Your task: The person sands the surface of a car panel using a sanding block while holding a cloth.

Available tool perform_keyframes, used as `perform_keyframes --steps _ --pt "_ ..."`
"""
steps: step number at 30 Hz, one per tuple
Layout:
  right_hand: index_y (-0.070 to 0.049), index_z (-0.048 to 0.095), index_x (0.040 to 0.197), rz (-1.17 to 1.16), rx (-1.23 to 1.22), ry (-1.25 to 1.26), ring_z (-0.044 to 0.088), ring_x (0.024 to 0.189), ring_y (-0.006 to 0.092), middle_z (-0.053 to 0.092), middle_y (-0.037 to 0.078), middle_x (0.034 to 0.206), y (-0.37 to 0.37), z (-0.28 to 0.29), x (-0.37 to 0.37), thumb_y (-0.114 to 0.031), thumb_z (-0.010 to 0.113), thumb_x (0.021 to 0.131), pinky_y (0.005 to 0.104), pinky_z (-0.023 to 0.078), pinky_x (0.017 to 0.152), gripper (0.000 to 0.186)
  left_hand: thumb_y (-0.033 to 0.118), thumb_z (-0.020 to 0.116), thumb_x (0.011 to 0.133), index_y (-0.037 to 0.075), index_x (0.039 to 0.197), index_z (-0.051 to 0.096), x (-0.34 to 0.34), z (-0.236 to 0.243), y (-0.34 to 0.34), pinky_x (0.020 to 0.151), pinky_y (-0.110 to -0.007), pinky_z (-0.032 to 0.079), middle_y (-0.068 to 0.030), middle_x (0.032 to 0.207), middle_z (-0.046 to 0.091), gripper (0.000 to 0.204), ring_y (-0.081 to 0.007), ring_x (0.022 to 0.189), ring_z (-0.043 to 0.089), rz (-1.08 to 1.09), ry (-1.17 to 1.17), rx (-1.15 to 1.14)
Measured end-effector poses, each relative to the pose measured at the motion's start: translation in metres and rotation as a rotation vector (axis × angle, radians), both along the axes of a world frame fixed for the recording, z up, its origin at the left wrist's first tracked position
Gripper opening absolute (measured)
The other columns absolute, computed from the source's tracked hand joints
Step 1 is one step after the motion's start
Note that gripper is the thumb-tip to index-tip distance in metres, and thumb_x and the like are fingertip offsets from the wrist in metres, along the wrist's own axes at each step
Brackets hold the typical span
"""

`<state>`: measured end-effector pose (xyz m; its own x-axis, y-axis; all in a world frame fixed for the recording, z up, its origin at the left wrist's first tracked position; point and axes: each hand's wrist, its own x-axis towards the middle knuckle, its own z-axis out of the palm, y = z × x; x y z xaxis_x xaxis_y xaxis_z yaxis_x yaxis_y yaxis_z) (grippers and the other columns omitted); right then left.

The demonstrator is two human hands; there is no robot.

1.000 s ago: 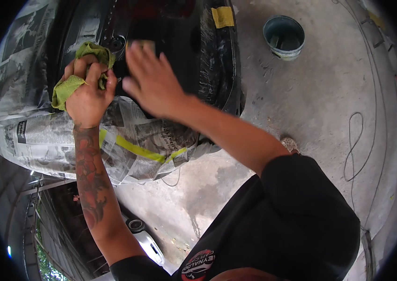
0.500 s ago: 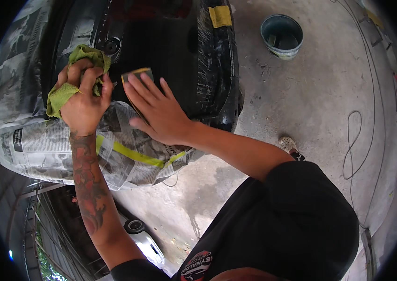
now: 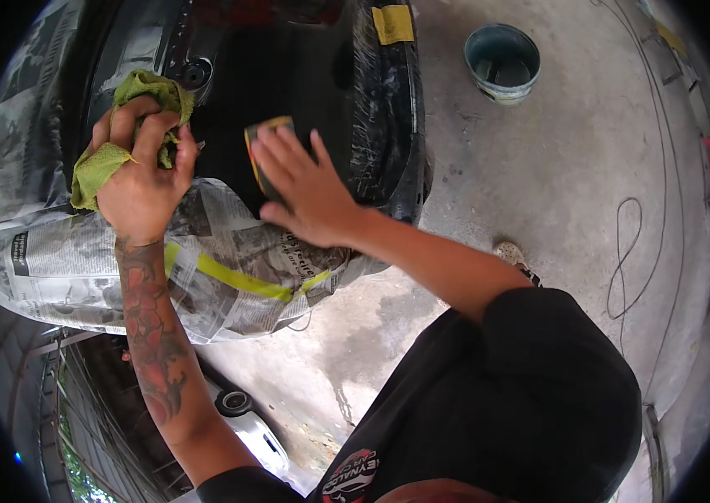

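Observation:
My left hand [image 3: 139,176] is closed round a crumpled green cloth [image 3: 149,86] on the dark car panel [image 3: 300,71], beside a round fitting [image 3: 196,74]. To its right, my right hand [image 3: 308,186] holds a thin dark pad with yellow edges [image 3: 256,159] against the panel, its fingers spread over the top and partly hiding it. Newspaper masking [image 3: 95,260] with yellow tape [image 3: 237,279] covers the bodywork below both hands. A yellow square sheet [image 3: 393,24] lies at the panel's upper right edge.
A bucket [image 3: 503,59] stands on the concrete floor [image 3: 539,184] at the upper right, with a looped cable [image 3: 623,260] further right. A shoe shows beneath my right arm [image 3: 447,268]. A white car [image 3: 258,440] is visible at the lower left.
My right hand has moved down and to the right over the panel, and the pad under it shows more. My left hand, with the cloth, has shifted slightly left.

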<state>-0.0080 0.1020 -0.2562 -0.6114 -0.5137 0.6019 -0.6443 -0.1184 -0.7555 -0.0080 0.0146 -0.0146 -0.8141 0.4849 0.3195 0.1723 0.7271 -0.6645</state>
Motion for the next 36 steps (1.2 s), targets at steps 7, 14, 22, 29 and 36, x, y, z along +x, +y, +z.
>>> perform_keyframes --steps 7,14,22,29,36 --pt "-0.003 0.018 0.159 -0.196 -0.116 -0.239 0.015 0.154 0.0330 0.016 0.016 0.166 -0.037 0.025 -0.101 -0.051 0.046 0.101 0.0614 0.013 0.120 0.080 0.015 0.078 0.073 0.014 0.088 0.069 -0.001 0.002 0.004 0.077 -0.042 0.053 -0.0015 0.100 0.065 0.018 -0.0286 0.092 0.063 0.024 0.007 0.000" --pt "-0.006 0.011 0.161 -0.069 -0.016 -0.147 0.008 0.155 0.0335 0.008 0.015 0.168 -0.011 -0.018 -0.031 -0.051 0.043 0.102 0.0614 0.010 0.120 0.081 0.016 0.078 0.074 0.015 0.089 0.069 -0.002 -0.002 -0.001 0.078 -0.041 0.053 -0.0007 0.102 0.065 0.018 -0.0278 0.093 0.064 -0.008 0.016 0.001" --pt "0.001 0.019 0.157 -0.205 -0.062 -0.326 0.014 0.154 0.0372 0.014 0.021 0.166 -0.035 -0.004 -0.107 -0.047 0.042 0.103 0.0596 0.019 0.119 0.075 0.014 0.078 0.074 0.015 0.090 0.069 0.000 -0.001 -0.001 0.077 -0.042 0.053 -0.0014 0.103 0.066 0.018 -0.0288 0.094 0.064 -0.003 0.010 -0.005" --pt "-0.001 0.012 0.160 -0.025 0.048 -0.175 0.008 0.155 0.0369 0.008 0.019 0.167 -0.005 -0.041 -0.022 -0.051 0.040 0.103 0.0619 0.013 0.119 0.080 0.014 0.078 0.075 0.014 0.091 0.069 0.002 0.000 -0.001 0.078 -0.043 0.053 -0.0025 0.104 0.067 0.018 -0.0307 0.094 0.064 0.007 -0.001 -0.014" --pt "-0.004 0.011 0.160 -0.163 -0.048 -0.424 0.008 0.155 0.0322 0.010 0.015 0.168 -0.036 -0.022 -0.133 -0.056 0.038 0.102 0.0614 0.015 0.119 0.081 0.014 0.078 0.076 0.015 0.092 0.070 -0.005 -0.002 0.000 0.080 -0.043 0.053 -0.0031 0.104 0.067 0.018 -0.0315 0.096 0.064 0.013 0.000 -0.012"
